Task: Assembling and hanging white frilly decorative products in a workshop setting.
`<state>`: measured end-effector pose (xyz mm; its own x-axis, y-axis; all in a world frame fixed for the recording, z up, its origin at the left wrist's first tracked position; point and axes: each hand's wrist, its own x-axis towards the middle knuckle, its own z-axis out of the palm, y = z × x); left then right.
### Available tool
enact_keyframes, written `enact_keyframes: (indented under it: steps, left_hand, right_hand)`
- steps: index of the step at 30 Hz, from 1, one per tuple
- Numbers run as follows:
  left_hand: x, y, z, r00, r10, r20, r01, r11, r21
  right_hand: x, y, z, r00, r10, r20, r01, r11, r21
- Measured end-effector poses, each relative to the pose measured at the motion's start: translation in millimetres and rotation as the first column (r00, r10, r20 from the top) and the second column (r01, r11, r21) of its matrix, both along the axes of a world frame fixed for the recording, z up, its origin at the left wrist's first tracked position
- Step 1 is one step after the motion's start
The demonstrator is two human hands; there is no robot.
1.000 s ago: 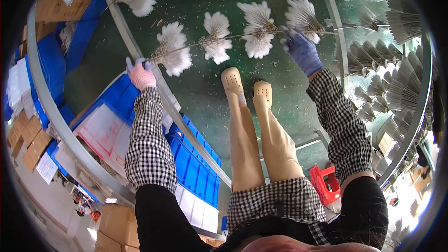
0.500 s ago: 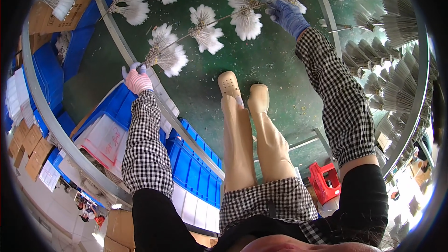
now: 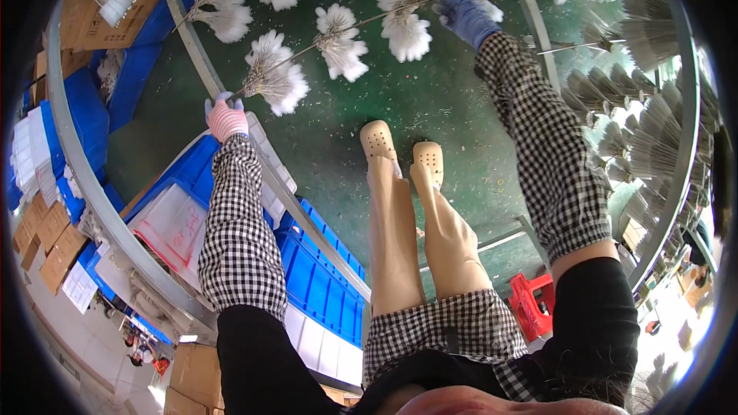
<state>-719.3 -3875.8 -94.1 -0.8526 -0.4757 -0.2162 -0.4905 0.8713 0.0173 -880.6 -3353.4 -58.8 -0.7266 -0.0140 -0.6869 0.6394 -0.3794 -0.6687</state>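
a thin rod (image 3: pixel 370 21), carrying four white, feathery bunches (image 3: pixel 340 42), spans the gap between two metal rails of a frame. its near end is at the left rail (image 3: pixel 194 46); it slants away to the right rail (image 3: pixel 543 38).

the left hand (image 3: pixel 227 118), in a pink striped glove, is over the left rail, its grip closed on the rod's near end. the right hand (image 3: pixel 467 17), in a bluish glove, touches the rod just beside the farthest bunch; whether that grip is clamped or merely supporting, i cannot tell.

the step in hand appears to be placing or adjusting the rod across the frame. any shift of it calls for both hands working together, with the bunches clear of the rails.

beyond, a second rod with similar bunches is cut off by the upper edge. below lie the green floor (image 3: pixel 330 154) and two beige clogs (image 3: pixel 377 141). blue crates (image 3: pixel 319 280) sit beside the left rail, a red stool (image 3: pixel 530 303) stands by the person's right side, and grey bunches crowd the far right.

the right fingertips' undersides are hidden, and whether the rod's ends rest on the rails is unclear.
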Motion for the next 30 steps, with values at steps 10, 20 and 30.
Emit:
enact_keyframes:
  steps: [10,20,30]
  left_hand:
    - [75.4,115.2,96.3,0.931,-0.019,-0.364,0.138,0.942,0.305]
    - [159.8,270.8,236.7,0.926,-0.088,-0.368,0.335,0.643,0.689]
    - [68.1,154.2,499.8,0.595,-0.09,-0.799,0.472,0.843,0.257]
  right_hand:
    - [137.9,-65.8,48.5,0.996,-0.05,-0.08,0.066,0.973,0.221]
    - [234.8,-68.5,187.6,0.967,0.152,-0.203,-0.115,0.977,0.181]
    - [181.1,-99.8,441.4,0.795,0.181,-0.579,-0.09,0.979,0.182]
